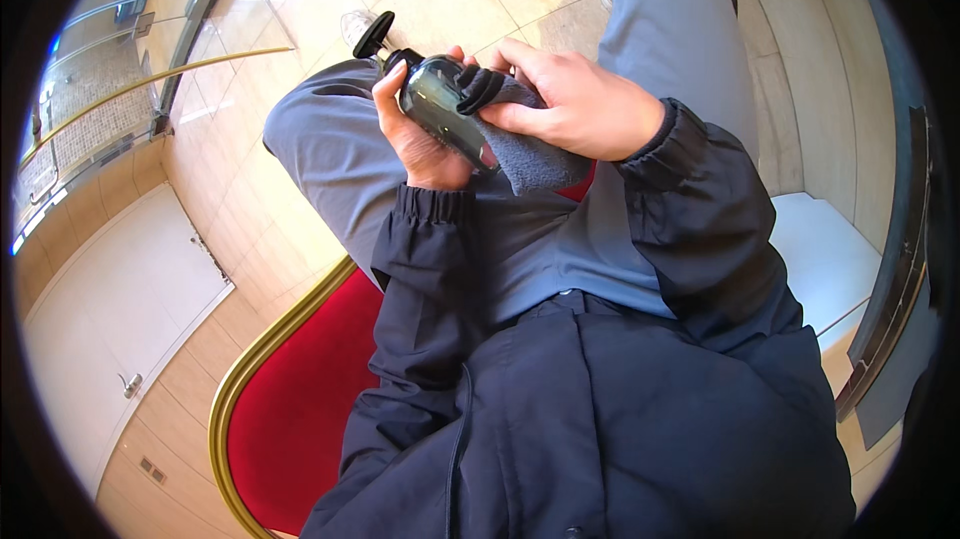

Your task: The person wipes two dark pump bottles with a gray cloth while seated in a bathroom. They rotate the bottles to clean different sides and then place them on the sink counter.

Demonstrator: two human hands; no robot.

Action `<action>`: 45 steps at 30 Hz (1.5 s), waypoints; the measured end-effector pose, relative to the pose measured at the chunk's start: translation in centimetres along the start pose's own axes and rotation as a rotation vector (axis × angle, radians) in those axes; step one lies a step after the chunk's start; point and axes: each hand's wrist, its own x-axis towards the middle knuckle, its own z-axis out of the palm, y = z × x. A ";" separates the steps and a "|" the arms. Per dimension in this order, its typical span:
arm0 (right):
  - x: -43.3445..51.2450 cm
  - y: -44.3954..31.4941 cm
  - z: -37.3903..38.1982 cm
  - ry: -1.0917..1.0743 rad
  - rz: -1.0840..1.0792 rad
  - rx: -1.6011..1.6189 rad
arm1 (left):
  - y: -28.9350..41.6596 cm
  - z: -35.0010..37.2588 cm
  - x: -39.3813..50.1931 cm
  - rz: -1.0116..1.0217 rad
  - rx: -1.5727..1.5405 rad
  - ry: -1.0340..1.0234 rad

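My left hand (421, 140) is closed around a dark, see-through pump bottle (439, 100) with a black pump head (374, 34). The bottle lies tilted above my lap, its pump towards the upper left. My right hand (581, 103) pinches a grey cloth (525, 160) with black edging against the bottle's side. Part of the cloth hangs down past the bottle's base. The far fingers of both hands are partly hidden by the bottle and the cloth.
I sit on a red chair (300, 411) with a gold frame. Tiled floor (427, 6) lies ahead. At the left are a glass partition (225, 21) with a gold rail and a white door (131, 299). A pale box-like surface (817, 261) is at the right.
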 end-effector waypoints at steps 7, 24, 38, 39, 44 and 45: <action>-0.1 0.5 -0.2 -0.002 0.017 -0.069 | -0.2 -0.4 0.2 -0.036 -0.042 -0.030; 0.2 -0.1 0.6 0.058 -0.059 -0.089 | -0.1 -1.5 0.4 -0.088 -0.060 -0.085; -1.3 1.7 -0.4 0.068 -0.047 0.051 | -0.3 0.3 -0.1 -0.101 -0.081 -0.129; -1.1 1.1 -0.2 0.085 -0.059 0.005 | -0.1 0.0 -0.1 -0.095 -0.056 -0.127; 0.4 -0.5 0.7 0.115 -0.155 -0.085 | -0.2 -1.4 0.8 -0.113 -0.108 -0.037; 0.5 -0.3 0.9 0.110 -0.183 -0.111 | 0.0 -1.1 0.5 -0.076 -0.058 0.007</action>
